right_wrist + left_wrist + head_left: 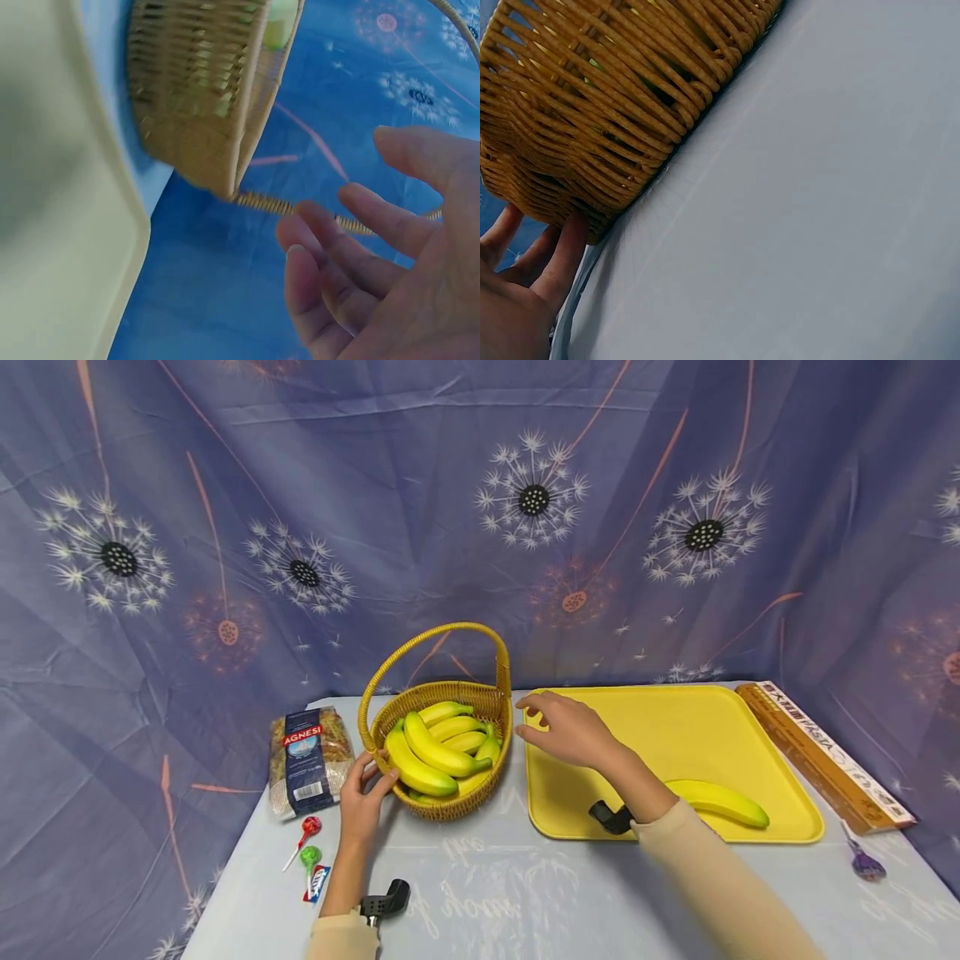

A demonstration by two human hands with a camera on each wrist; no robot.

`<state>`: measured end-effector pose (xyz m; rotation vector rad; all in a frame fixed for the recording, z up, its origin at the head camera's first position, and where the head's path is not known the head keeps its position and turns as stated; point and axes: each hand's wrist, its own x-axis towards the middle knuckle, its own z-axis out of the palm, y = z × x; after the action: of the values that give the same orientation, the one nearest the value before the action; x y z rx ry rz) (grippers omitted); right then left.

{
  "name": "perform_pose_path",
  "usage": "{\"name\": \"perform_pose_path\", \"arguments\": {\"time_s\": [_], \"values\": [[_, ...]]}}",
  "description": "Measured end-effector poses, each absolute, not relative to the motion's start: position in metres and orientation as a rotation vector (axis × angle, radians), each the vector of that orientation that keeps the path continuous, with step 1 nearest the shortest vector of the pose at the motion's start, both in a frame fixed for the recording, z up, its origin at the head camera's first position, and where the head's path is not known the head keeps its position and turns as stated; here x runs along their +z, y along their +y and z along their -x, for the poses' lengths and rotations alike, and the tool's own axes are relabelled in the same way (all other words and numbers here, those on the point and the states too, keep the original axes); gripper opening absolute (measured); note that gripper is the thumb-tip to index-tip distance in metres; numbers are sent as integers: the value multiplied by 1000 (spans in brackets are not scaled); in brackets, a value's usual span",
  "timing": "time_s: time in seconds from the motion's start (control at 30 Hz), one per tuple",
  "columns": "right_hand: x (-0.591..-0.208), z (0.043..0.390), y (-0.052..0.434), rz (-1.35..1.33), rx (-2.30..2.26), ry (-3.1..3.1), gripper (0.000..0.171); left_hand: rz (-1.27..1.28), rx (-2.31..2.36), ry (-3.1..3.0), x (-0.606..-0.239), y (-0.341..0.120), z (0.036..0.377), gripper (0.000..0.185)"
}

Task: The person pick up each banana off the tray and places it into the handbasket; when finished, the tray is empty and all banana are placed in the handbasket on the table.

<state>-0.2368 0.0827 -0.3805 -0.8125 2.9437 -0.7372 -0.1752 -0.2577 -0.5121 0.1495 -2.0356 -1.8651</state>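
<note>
A woven yellow basket (pixel 450 806) with a tall handle holds several bananas (pixel 438 747) on the table. My left hand (pixel 365 793) touches its left wall with straight fingers (pixel 559 259), the weave (pixel 600 112) filling the left wrist view. My right hand (pixel 564 727) hovers over the left part of the yellow tray (pixel 675 718), fingers spread and empty, just right of the basket (pixel 199 97). One banana (pixel 720 802) lies at the tray's front.
A bag of pasta (pixel 309 760) lies left of the basket, with two lollipops (pixel 309 843) in front of it. A long pasta box (pixel 821 752) lies right of the tray, and a purple lollipop (pixel 862 860) sits near the right edge. A patterned cloth hangs behind.
</note>
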Motion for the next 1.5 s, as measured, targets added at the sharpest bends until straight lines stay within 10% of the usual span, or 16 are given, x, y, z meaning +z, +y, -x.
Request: {"name": "perform_pose_path", "arguments": {"time_s": [1.17, 1.5], "values": [[-444, 171, 280, 508, -427, 2960, 55, -186, -1839, -2060, -511, -259, 173, 39], [-453, 182, 271, 530, -482, 3091, 24, -159, -1894, -2071, -486, -251, 160, 44]]}}
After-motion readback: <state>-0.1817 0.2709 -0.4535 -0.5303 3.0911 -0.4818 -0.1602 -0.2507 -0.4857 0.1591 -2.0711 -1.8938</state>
